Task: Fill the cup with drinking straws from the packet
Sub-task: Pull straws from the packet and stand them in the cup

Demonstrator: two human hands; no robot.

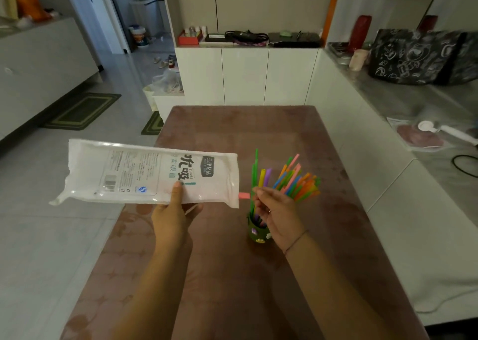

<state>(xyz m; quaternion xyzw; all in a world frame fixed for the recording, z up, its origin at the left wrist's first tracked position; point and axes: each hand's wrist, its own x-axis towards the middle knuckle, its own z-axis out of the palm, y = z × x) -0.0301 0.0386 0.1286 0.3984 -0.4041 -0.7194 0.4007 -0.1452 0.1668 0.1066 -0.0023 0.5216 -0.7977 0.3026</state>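
My left hand [173, 216] grips the white plastic straw packet [144, 172] from below and holds it flat above the table's left edge, its open end facing right. A pink straw tip [244, 195] pokes out of that end. A small green cup [256, 232] stands on the brown table [232, 137], partly hidden behind my right hand [278, 214]. My right hand is closed around a fanned bunch of coloured straws [294, 179] whose lower ends sit in the cup. A few green, yellow and purple straws [256, 174] stand more upright beside the bunch.
White cabinets [245, 75] stand behind the table, with boxes and cables on their top. A grey counter [419, 99] along the right carries a black patterned bag [419, 55] and a cable. Tiled floor with mats [82, 110] lies to the left.
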